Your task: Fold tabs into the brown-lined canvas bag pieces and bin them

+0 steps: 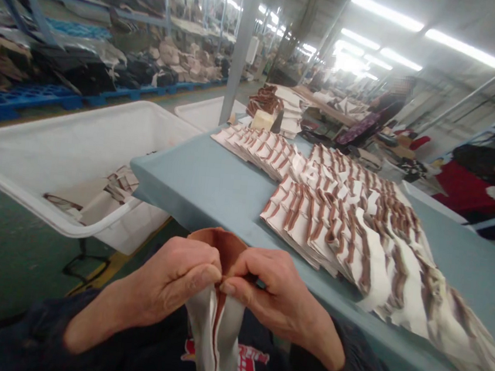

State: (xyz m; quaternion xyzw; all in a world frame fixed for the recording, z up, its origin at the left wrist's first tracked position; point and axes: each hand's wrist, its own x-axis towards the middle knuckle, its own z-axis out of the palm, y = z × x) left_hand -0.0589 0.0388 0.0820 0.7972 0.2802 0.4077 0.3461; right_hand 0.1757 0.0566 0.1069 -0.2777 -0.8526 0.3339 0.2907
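Note:
Between my hands, in front of my chest, is a sewn piece [213, 236] with a brown leather-like face and an off-white backing. Its pale side hangs down in two flaps with a brown seam between them. On the left of that seam, my left hand [185, 273] is closed, thumb and fingers pinching the piece. My right hand [261, 281] pinches it on the other side, the two thumb tips almost touching. Past my hands, rows of similar brown-and-white pieces [318, 228] lie overlapped on a blue-grey table [178, 172].
A white bin [58, 130] with a few pieces inside stands left of the table. A grey post [239, 49] rises by the table's far corner. Shelves of materials stand on blue pallets [22, 97] at the left. A person [374, 116] is farther back.

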